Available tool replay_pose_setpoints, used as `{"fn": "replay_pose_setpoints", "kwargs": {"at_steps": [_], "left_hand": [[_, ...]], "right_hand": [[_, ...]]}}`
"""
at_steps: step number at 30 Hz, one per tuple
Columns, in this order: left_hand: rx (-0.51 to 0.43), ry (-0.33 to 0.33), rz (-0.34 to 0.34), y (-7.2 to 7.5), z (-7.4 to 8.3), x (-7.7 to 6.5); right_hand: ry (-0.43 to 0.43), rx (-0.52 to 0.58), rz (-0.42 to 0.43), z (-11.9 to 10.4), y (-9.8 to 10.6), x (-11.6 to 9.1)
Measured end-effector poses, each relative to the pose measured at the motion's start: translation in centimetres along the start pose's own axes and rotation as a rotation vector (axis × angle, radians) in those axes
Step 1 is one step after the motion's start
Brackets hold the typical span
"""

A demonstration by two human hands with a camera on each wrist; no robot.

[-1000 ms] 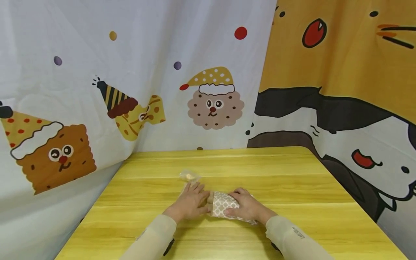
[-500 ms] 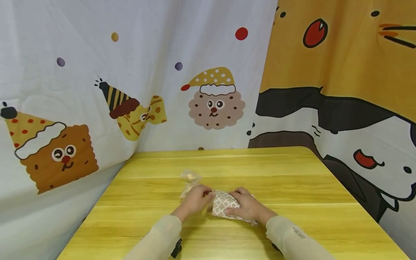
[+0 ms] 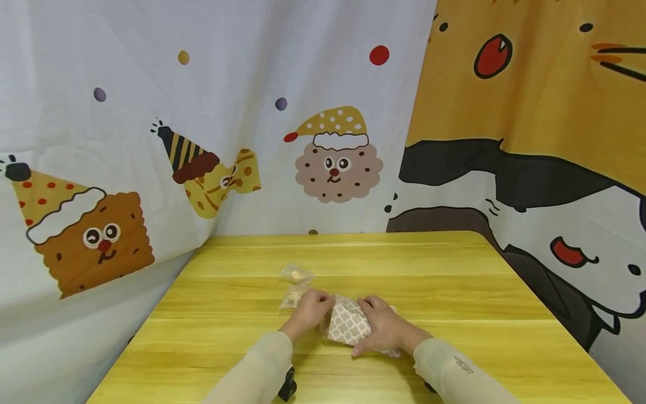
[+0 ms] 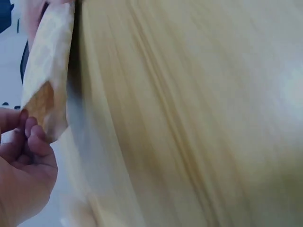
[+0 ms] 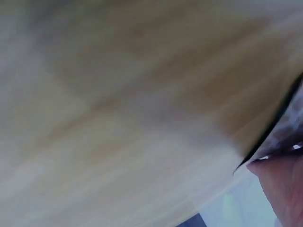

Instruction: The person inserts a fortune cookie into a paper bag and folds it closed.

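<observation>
A packet in beige-and-white lattice-patterned wrapping (image 3: 348, 322) lies on the yellow wood-grain table, between the two hands. At its left end my left hand (image 3: 313, 307) pinches the edge of the wrapping between thumb and fingers. The left wrist view shows that end of the packet (image 4: 52, 52) folded to a slant, with a brown patch beside the fingertips (image 4: 34, 130). Over the right part of the packet lies my right hand (image 3: 386, 325), fingers at the far edge and thumb spread to the near edge. In the right wrist view only a corner of the packet (image 5: 284, 132) shows.
Two small clear bags with pale yellow contents, one farther back (image 3: 298, 275) and one nearer (image 3: 292, 295), lie just beyond the left hand. A white cartoon-printed curtain (image 3: 242, 67) hangs behind the table (image 3: 454, 280), with an orange printed one to the right.
My left hand has gone from lying flat-fingered at the packet's left end to pinching its edge. The right thumb has slid from the packet's top toward its near edge.
</observation>
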State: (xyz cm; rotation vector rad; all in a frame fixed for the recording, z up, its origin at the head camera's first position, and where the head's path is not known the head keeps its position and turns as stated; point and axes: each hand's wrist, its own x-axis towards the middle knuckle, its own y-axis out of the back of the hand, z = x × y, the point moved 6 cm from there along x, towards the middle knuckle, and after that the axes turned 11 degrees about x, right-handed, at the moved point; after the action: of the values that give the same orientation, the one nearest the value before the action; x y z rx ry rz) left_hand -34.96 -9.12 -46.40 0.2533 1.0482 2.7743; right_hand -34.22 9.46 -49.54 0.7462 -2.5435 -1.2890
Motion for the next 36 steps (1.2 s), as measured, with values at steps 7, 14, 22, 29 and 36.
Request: {"fn": "replay_pose_setpoints", "kwargs": {"at_steps": [7,14,22,29,36], "left_hand": [[-0.099,0.028,0.026,1.1,-0.3,0.3],[-0.095,0.033,0.144,6.6,-2.4,0.8],[0.156,0.087,0.085,8.5,-6.5,0.0],[0.349,0.218,0.010,6.1,-7.1,-0.3],[0.475,0.137,-0.015,5.6,-6.6,-0.5]], "right_hand": [[0.028,0.015,0.048,0.0,0.9,0.2],[0.038,-0.062,0.079,1.0,1.5,0.1],[0.015,-0.081,0.080,1.5,2.1,0.2],[0.005,-0.098,0.078,1.4,2.0,0.7],[0.010,-0.101,0.081,1.5,1.8,0.7]]}}
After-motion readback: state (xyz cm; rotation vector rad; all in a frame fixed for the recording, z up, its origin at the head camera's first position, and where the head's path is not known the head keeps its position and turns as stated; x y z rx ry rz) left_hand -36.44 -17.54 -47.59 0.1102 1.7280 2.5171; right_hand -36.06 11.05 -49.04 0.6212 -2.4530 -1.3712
